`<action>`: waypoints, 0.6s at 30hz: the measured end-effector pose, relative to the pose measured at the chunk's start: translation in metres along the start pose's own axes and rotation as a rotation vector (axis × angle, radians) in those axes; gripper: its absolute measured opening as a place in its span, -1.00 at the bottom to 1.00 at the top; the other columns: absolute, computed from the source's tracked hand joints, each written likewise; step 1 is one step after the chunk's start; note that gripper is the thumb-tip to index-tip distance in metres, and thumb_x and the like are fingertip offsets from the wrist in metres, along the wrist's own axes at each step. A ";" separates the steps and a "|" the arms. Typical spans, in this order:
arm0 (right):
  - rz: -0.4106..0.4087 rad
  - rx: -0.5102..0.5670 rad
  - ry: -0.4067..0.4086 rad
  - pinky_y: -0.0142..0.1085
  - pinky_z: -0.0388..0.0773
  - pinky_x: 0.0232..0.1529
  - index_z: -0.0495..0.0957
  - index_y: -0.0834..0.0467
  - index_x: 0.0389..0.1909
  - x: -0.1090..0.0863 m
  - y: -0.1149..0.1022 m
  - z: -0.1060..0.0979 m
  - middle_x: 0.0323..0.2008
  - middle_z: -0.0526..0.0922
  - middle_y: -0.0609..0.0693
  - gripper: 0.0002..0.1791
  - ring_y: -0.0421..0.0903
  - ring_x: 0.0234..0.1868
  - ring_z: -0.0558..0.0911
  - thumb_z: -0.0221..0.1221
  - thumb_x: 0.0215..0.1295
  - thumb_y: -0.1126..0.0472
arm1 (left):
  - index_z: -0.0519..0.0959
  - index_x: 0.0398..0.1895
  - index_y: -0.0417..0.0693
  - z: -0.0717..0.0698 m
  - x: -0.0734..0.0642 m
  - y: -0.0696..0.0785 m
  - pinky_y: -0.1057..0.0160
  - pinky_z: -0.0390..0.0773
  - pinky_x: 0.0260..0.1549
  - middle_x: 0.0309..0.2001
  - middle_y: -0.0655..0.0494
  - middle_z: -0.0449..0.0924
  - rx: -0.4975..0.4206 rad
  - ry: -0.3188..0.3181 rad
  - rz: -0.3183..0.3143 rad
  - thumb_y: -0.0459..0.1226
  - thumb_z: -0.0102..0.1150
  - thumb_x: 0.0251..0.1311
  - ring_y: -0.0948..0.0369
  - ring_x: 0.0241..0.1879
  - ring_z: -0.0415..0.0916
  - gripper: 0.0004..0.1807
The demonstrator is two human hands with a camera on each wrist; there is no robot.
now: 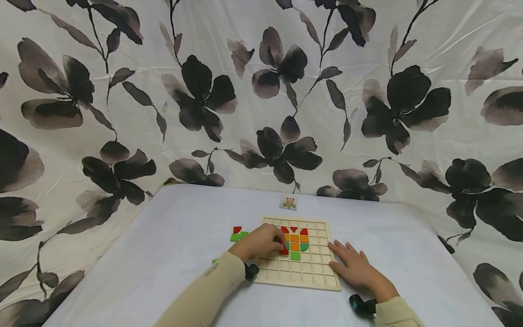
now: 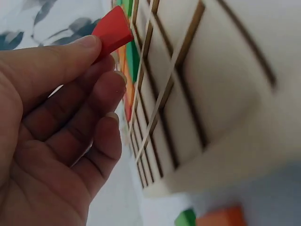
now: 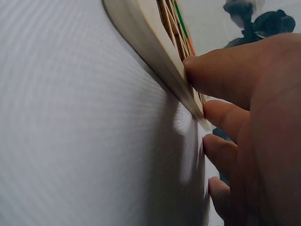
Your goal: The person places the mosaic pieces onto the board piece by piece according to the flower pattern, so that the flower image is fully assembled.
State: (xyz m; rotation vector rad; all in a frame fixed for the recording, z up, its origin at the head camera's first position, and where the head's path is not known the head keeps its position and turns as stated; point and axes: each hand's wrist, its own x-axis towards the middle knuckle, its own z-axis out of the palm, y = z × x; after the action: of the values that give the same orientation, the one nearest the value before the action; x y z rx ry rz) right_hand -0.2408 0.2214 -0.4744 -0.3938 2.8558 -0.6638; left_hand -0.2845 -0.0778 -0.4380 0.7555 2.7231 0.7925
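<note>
Pinches a red piece (image 2: pixel 114 32) with a curved edge between the thumb and fingers of the left hand (image 2: pixel 56 113). Holds it just beside a pale wooden grid board (image 2: pixel 225 103), with the other fingers bent below it. Shows a green piece (image 2: pixel 132 61) and some orange farther along the grid. Includes a blurred green block (image 2: pixel 186 218) beside an orange block (image 2: pixel 221 216) at the bottom, and leaf-patterned cloth (image 2: pixel 70 30) at upper left.
</note>
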 end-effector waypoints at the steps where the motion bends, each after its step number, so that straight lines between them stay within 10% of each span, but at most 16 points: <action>1: 0.002 -0.001 0.000 0.45 -0.25 0.29 0.22 0.05 0.44 0.000 -0.001 0.000 0.47 0.15 0.18 -0.31 0.39 0.48 -0.02 0.03 0.38 -0.16 | 0.68 -0.43 0.10 0.002 0.001 0.001 0.38 0.46 -0.21 -0.41 0.35 0.57 0.001 -0.006 0.003 -0.26 0.26 0.21 0.31 -0.30 0.43 -0.91; 18: -0.009 0.026 0.012 0.45 -0.24 0.30 0.24 0.07 0.43 -0.001 -0.001 -0.001 0.47 0.17 0.19 -0.34 0.39 0.48 -0.02 0.05 0.39 -0.09 | 0.68 -0.45 0.07 0.011 0.005 0.008 0.41 0.48 -0.26 -0.45 0.34 0.57 0.192 -0.042 0.051 -0.32 0.22 0.23 0.37 -0.41 0.41 -0.87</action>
State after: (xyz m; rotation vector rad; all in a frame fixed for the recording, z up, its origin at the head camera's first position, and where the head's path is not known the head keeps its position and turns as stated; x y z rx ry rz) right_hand -0.2399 0.2216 -0.4731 -0.3996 2.8553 -0.7068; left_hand -0.2815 -0.0648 -0.4426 0.8735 2.7795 0.5235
